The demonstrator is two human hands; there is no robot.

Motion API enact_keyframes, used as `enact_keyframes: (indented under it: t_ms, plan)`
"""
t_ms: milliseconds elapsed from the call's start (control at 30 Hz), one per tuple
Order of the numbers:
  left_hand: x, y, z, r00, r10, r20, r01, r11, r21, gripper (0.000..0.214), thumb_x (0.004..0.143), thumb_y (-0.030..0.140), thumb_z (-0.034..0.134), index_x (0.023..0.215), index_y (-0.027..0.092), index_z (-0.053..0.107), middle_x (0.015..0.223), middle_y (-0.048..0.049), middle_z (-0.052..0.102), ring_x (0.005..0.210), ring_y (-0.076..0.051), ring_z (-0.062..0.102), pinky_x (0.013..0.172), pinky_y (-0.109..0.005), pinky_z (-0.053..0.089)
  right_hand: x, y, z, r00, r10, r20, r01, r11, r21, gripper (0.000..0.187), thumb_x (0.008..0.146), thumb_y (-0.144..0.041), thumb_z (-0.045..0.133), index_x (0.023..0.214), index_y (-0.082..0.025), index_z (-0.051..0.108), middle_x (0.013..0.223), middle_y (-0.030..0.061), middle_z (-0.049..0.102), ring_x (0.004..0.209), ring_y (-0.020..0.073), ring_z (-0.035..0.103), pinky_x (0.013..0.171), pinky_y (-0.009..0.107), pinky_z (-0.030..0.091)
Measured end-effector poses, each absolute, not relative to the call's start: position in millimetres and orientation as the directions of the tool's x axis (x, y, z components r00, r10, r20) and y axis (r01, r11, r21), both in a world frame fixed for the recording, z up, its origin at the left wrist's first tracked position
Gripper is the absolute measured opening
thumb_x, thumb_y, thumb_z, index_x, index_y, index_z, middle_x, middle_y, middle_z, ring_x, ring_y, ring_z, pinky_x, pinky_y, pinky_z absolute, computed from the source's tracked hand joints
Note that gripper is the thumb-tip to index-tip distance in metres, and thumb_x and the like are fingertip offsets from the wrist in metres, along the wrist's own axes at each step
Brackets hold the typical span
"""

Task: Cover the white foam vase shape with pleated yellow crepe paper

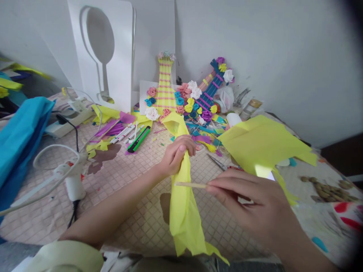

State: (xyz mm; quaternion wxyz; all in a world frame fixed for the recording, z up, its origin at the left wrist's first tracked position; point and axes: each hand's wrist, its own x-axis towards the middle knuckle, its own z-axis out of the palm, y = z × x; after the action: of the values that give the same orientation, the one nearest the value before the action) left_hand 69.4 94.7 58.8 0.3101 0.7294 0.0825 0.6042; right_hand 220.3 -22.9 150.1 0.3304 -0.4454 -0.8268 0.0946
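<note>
My left hand (175,154) is closed around a long strip of yellow crepe paper (184,204), gripping it near its upper part; the strip hangs down toward the table's near edge. My right hand (255,204) pinches a thin wooden stick (190,184), whose tip points left and touches the yellow strip just below my left hand. Both hands are over the tiled tablecloth (127,196).
Two paper guitars with paper roses (181,96) lean on the wall behind. A large yellow sheet (263,145) lies right, scissors (219,163) beside it. A green utility knife (138,139), pens (123,134), a white glue gun (72,177) with cords and blue paper (17,139) lie left.
</note>
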Motion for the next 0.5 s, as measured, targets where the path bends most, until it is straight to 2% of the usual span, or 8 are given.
enact_keyframes:
  t_ms: [100,300,400,500]
  plan:
    - [70.0,93.8,59.6,0.274,0.495,0.825,-0.241,-0.795,0.557,0.037,0.092,0.030,0.022,0.071,0.017,0.050,0.067,-0.0052,0.056,0.078,-0.017,0.056,0.087,-0.044,0.040,221.0,-23.1,156.8,-0.405,0.843,0.355,0.703,0.535,-0.468,0.016,0.082,-0.019,0.054,0.070,-0.019,0.065,0.062,-0.0007,0.061,0.052,0.0083,0.053,0.047,0.021,0.039]
    - [71.0,92.5,61.2,0.279,0.485,0.829,-0.238,-0.801,0.549,0.038,0.093,0.030,0.022,0.071,0.017,0.050,0.066,-0.0050,0.055,0.075,-0.017,0.055,0.085,-0.043,0.041,221.7,-20.5,164.0,-0.437,0.860,0.262,0.752,0.509,-0.418,0.021,0.083,-0.022,0.050,0.068,-0.018,0.064,0.054,-0.0026,0.056,0.046,0.0066,0.045,0.042,0.022,0.030]
    - [70.8,92.5,59.9,0.260,0.504,0.824,-0.245,-0.791,0.561,0.037,0.092,0.030,0.023,0.071,0.017,0.050,0.068,-0.0051,0.056,0.076,-0.017,0.055,0.085,-0.042,0.040,222.8,-17.7,163.9,-0.435,0.870,0.231,0.757,0.492,-0.430,0.022,0.084,-0.023,0.049,0.066,-0.019,0.061,0.056,-0.0040,0.056,0.050,0.0062,0.047,0.045,0.020,0.032]
    - [70.6,92.9,58.8,0.254,0.519,0.816,-0.246,-0.782,0.573,0.035,0.092,0.029,0.025,0.071,0.017,0.050,0.069,-0.0050,0.056,0.077,-0.016,0.055,0.085,-0.041,0.041,223.3,-17.1,161.0,-0.404,0.874,0.272,0.754,0.486,-0.442,0.017,0.084,-0.021,0.050,0.071,-0.020,0.061,0.064,-0.0039,0.060,0.057,0.0066,0.053,0.050,0.019,0.037]
